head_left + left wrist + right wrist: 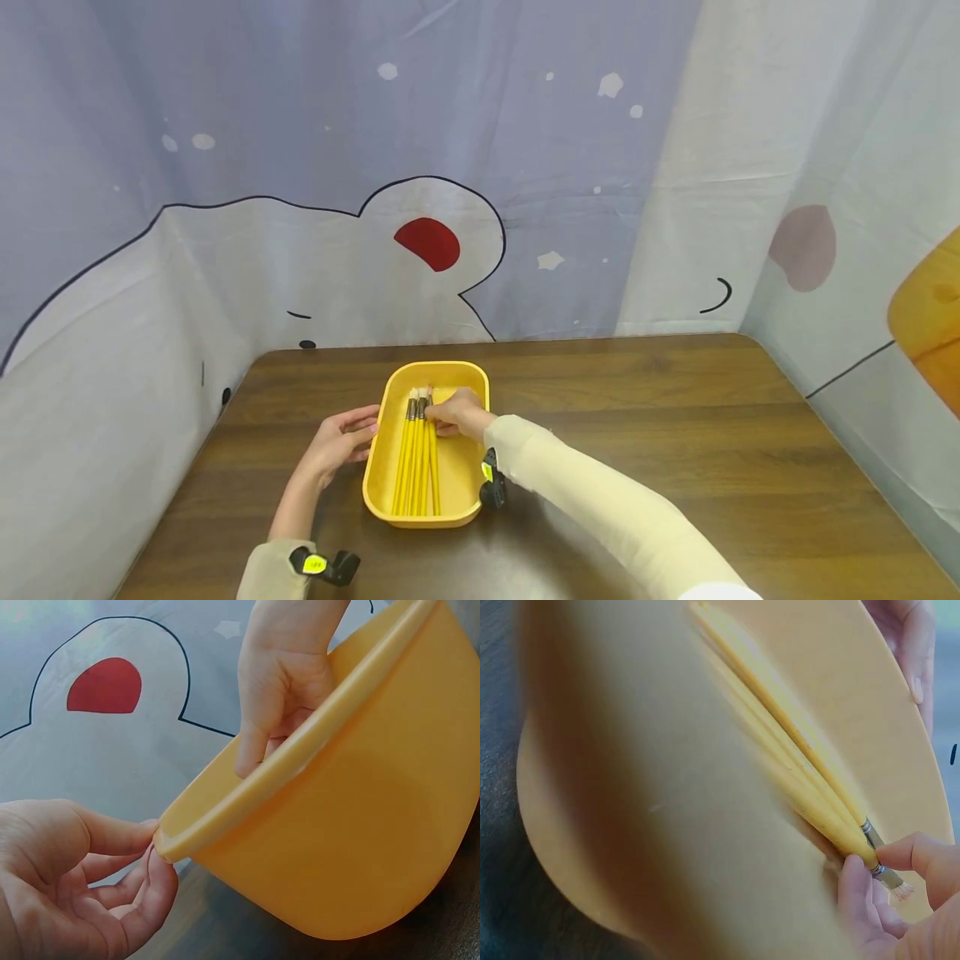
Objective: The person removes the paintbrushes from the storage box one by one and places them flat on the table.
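Several yellow-handled paintbrushes (410,471) lie lengthwise in a yellow plastic tray (461,483), their pale bristles toward the far end. My right hand (461,411) reaches over the tray's right side and pinches the rightmost paintbrush (832,830) just below its metal ferrule, between thumb and fingers. On the other side, my left hand (337,443) holds the tray's left rim; in the left wrist view thumb and forefinger pinch the rim (180,841) while the other fingers curl below. The near tray wall hides part of the brushes in the right wrist view.
A dark brown wooden table (637,400) carries the tray left of its middle. Behind it hangs a cartoon-printed curtain (555,167), which also runs along both sides. Small black cameras are strapped at the left wrist (326,567) and right wrist (491,479).
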### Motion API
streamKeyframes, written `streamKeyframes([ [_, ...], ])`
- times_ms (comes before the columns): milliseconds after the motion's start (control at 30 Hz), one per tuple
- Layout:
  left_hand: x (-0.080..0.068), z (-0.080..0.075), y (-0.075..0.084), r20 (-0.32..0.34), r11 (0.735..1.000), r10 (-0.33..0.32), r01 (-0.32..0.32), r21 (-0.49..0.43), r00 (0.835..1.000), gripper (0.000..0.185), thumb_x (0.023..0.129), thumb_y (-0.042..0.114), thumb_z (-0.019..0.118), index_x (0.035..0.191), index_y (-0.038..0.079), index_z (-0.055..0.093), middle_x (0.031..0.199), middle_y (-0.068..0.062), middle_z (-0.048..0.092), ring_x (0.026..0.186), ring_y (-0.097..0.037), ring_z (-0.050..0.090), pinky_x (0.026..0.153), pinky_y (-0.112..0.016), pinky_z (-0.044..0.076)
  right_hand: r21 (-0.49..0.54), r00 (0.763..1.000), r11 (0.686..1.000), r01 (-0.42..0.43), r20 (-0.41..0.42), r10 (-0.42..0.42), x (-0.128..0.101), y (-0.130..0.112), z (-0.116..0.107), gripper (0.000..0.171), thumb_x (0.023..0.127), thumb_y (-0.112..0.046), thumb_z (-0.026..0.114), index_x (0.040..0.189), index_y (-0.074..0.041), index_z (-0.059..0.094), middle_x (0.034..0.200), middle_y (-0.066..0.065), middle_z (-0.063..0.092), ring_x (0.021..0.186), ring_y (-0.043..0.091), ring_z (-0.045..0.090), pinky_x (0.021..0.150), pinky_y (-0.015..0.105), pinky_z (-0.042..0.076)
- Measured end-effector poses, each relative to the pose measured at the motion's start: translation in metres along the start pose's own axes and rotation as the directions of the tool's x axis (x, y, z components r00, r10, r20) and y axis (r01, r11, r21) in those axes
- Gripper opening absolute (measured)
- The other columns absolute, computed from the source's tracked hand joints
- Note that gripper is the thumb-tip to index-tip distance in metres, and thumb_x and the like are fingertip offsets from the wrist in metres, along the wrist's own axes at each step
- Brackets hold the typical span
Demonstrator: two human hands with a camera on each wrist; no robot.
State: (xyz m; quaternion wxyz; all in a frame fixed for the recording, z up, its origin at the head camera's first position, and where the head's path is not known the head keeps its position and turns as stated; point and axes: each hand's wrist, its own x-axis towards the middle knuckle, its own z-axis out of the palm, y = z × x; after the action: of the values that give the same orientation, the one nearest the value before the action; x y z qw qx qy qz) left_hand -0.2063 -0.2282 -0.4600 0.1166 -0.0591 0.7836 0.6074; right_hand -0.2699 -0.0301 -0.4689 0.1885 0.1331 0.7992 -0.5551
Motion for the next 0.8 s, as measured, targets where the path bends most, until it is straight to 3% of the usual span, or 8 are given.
streamKeyframes([
  [367, -0.001, 0.001, 0.001, -0.006, 1.000, 0.004, -0.004, 0.016, 1.000, 0.046, 0.097, 0.011, 0.055, 0.140, -0.002, 0.045, 0.131, -0.026, 0.053, 0.095, -0.013, 0.063, 0.075, -0.026, 0.057, 0.082, 0.999, 0.997, 0.010, 0.030, -0.012, -0.014, -0.006, -0.003, 0.010, 0.079, -0.002, 0.070, 0.080, 0.001, 0.060, 0.083, 0.017, 0.072, 0.070, 0.024, 0.071, 0.074, 0.037, 0.059],
  [600, -0.003, 0.001, 0.001, -0.007, 1.000, 0.011, -0.011, 0.022, 1.000, 0.046, 0.097, 0.009, 0.055, 0.140, -0.003, 0.045, 0.131, -0.027, 0.053, 0.097, -0.016, 0.063, 0.076, -0.028, 0.058, 0.081, 1.000, 0.997, 0.014, 0.026, -0.016, -0.017, -0.008, -0.004, 0.010, 0.077, 0.001, 0.070, 0.076, 0.000, 0.060, 0.086, 0.022, 0.072, 0.075, 0.028, 0.072, 0.071, 0.036, 0.059],
  [800, -0.004, 0.003, 0.001, -0.016, 1.000, 0.007, -0.007, 0.027, 1.000, 0.045, 0.097, 0.009, 0.055, 0.139, -0.003, 0.045, 0.130, -0.027, 0.054, 0.095, -0.013, 0.063, 0.076, -0.028, 0.058, 0.057, 1.000, 0.998, 0.026, 0.014, -0.027, -0.015, -0.011, -0.005, 0.010, 0.078, -0.001, 0.071, 0.085, 0.003, 0.064, 0.081, 0.017, 0.072, 0.075, 0.026, 0.073, 0.068, 0.033, 0.059],
])
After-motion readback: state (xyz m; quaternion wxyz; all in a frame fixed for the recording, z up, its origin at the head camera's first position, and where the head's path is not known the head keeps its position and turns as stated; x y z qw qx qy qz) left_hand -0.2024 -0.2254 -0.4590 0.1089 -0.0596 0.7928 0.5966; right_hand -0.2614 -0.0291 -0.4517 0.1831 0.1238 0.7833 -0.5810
